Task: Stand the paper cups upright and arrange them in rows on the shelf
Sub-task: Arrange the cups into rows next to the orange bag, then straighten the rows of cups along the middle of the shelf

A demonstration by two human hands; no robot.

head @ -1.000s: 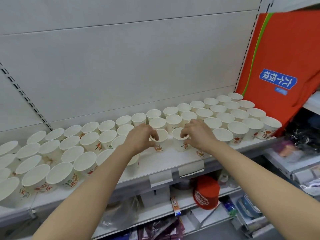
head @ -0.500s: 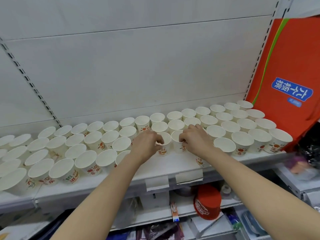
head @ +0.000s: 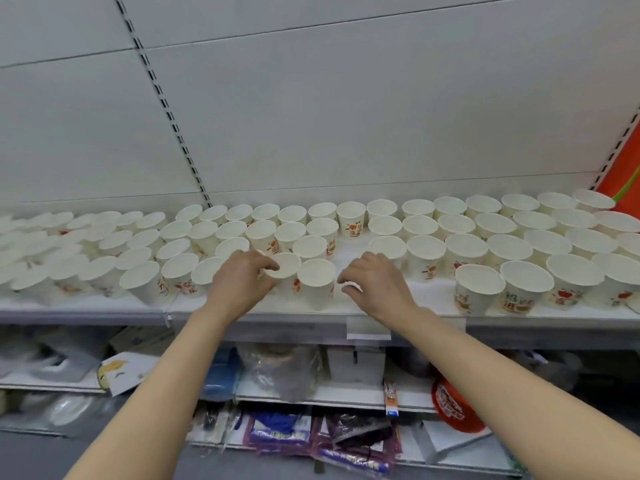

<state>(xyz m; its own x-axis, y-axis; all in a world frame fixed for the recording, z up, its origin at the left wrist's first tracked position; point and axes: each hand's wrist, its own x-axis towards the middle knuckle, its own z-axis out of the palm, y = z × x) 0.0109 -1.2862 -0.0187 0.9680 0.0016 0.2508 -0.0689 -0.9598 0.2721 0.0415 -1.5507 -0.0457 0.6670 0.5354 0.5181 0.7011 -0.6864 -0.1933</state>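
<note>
Head view: my left hand [head: 239,282] pinches one white printed paper cup [head: 284,271] on the white metal shelf [head: 104,311], right hand [head: 375,285] empty and spread, most cups apparently upright, middle rows unfinished.

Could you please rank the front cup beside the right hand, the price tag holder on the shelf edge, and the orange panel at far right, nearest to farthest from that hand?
1. Front cup, just left of the right hand.
2. Price tag holder, below it.
3. Orange panel, far right.
</note>
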